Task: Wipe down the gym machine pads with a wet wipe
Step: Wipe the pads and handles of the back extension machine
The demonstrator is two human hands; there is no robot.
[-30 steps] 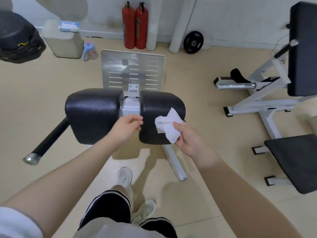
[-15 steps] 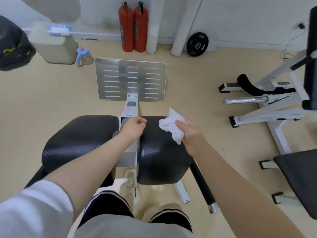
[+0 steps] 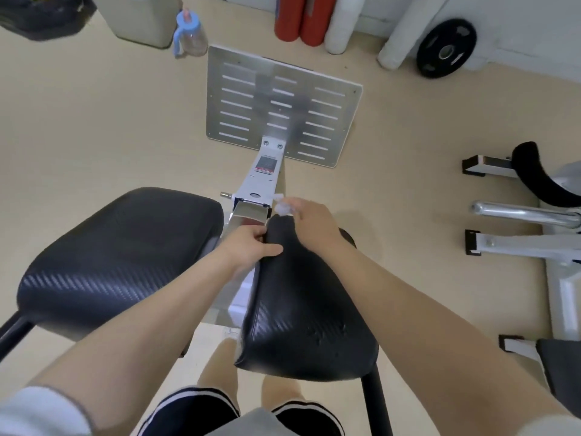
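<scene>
1. Right hand (image 3: 309, 223) at the far end of the right pad (image 3: 301, 309), fingers curled round a bunched white wet wipe (image 3: 283, 206); wipe blurred, only a small part shows past the fingers, at the pad's far tip.
2. Left hand (image 3: 248, 247) grips the inner edge of the right pad, thumb lying on the top surface, fingers tucked into the gap beside the white centre frame (image 3: 262, 180).
3. Left pad (image 3: 122, 253) black, carbon-weave texture, untouched by either hand; lies just beside the frame on the opposite side.
4. Slotted metal footplate (image 3: 283, 105) on the floor (image 3: 94, 121) beyond the pads, joined to the frame.
5. Along the far wall: two red extinguishers (image 3: 298, 17), a black weight plate (image 3: 445, 48), a blue-capped bottle (image 3: 190, 34).
6. Second white machine (image 3: 534, 240) at right, well apart.
</scene>
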